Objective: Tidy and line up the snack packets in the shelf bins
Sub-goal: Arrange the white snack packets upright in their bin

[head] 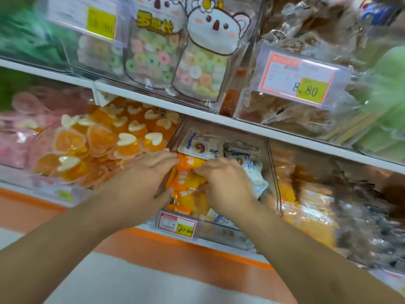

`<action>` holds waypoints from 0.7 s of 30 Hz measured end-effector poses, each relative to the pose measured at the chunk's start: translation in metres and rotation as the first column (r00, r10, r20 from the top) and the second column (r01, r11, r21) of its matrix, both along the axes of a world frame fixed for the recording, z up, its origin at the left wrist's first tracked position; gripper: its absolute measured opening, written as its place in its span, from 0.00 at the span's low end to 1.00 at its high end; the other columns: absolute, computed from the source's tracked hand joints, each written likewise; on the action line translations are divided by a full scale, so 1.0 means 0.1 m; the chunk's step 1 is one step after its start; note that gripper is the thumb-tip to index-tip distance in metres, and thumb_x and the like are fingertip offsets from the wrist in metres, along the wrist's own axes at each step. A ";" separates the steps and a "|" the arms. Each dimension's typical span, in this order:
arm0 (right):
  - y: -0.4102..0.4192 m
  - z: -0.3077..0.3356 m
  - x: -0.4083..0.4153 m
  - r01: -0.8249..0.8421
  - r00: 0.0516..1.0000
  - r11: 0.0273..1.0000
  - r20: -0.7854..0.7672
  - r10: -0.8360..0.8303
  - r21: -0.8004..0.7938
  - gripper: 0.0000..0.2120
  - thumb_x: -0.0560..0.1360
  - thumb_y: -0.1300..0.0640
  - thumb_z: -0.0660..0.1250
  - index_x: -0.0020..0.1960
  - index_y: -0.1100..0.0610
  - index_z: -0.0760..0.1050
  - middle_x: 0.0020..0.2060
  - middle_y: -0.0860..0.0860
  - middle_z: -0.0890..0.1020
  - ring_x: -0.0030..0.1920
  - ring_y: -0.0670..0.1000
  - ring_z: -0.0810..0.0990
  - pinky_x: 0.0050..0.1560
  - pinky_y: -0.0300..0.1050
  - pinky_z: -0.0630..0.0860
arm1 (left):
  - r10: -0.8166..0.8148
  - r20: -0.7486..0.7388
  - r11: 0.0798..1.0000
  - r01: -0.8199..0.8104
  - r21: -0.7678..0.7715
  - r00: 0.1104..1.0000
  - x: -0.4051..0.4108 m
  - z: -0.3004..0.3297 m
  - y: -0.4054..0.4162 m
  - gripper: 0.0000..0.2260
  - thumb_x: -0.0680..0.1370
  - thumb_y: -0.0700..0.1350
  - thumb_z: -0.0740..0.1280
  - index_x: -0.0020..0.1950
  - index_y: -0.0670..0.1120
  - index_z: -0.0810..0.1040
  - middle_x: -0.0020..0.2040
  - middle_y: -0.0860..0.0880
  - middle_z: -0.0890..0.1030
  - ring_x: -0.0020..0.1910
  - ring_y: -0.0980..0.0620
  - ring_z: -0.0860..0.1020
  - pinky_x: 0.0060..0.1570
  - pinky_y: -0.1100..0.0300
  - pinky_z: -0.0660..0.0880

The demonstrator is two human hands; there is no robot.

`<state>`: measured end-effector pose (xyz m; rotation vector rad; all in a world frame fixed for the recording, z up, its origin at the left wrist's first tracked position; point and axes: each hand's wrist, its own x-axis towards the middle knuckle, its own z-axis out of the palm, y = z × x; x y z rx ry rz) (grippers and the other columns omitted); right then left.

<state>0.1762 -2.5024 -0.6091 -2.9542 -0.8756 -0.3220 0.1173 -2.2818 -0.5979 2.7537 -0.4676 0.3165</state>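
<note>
Glossy orange plastic is what gets grabbed here: a crinkly orange snack packet (190, 163) with white lettering is pinched at its top edge by both hands, right in the middle of a clear plastic shelf bin (272, 172) on the lower shelf. The left hand (140, 178) is curled over the packet's left corner, the fingers bent onto the film. The right hand (225, 183) is bent over the right side, the fingertips pressed into the same packet. More shiny orange packets (186, 200) are stacked below it toward the bin's front, and they look slippery and a bit jumbled.

Behind and to the right in the same bin, flat white-and-blue foil packets (200, 147) with a round red picture are lying tilted. A small red-and-yellow price tag (177, 224) is clipped to the bin's front lip.

In the bin to the left, heart-shaped orange jelly cups (129, 145) with white tops are heaped loosely. On the upper shelf, clear bags printed with a white cartoon bear (210, 40) are stood upright, filled with pastel ring candies. Farther right, a larger price tag reading 8.80 (300, 80) is seen on a bin of brownish wrapped snacks, blurred.
</note>
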 end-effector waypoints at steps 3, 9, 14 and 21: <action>-0.05 -0.04 -0.04 -0.013 0.997 0.996 0.080 0.005 0.094 0.21 0.66 0.64 0.74 0.55 0.47 0.87 0.45 0.47 0.88 0.48 0.56 0.82 0.53 0.50 0.75 | -0.015 0.014 1.000 0.015 -0.023 1.000 -0.01 0.00 0.01 0.32 0.79 0.59 0.67 0.81 0.57 0.59 0.80 0.59 0.60 0.79 0.60 0.53 0.72 0.69 0.47; -0.17 0.23 -0.30 -0.149 0.988 0.891 0.095 0.119 0.428 0.22 0.72 0.68 0.67 0.61 0.52 0.86 0.52 0.46 0.88 0.53 0.52 0.83 0.60 0.51 0.78 | -0.076 0.115 0.993 0.085 -0.081 0.990 -0.09 0.14 -0.14 0.27 0.77 0.62 0.68 0.76 0.62 0.67 0.72 0.65 0.70 0.73 0.63 0.64 0.69 0.70 0.56; -0.56 0.46 -0.65 -0.181 0.983 0.763 0.130 0.127 0.621 0.21 0.73 0.71 0.69 0.61 0.53 0.86 0.55 0.45 0.86 0.58 0.48 0.83 0.58 0.46 0.79 | -0.051 0.122 0.980 0.073 -0.184 0.991 -0.13 0.23 -0.37 0.26 0.77 0.55 0.73 0.73 0.62 0.71 0.69 0.63 0.75 0.64 0.61 0.73 0.59 0.64 0.72; -1.79 0.51 -0.99 0.105 0.961 0.875 0.178 -0.211 0.473 0.15 0.78 0.64 0.73 0.62 0.50 0.83 0.54 0.42 0.84 0.56 0.52 0.82 0.56 0.51 0.80 | -0.069 0.045 0.986 0.075 -0.150 0.997 -0.14 0.14 -0.69 0.26 0.78 0.61 0.68 0.75 0.62 0.67 0.69 0.67 0.70 0.69 0.64 0.69 0.64 0.65 0.69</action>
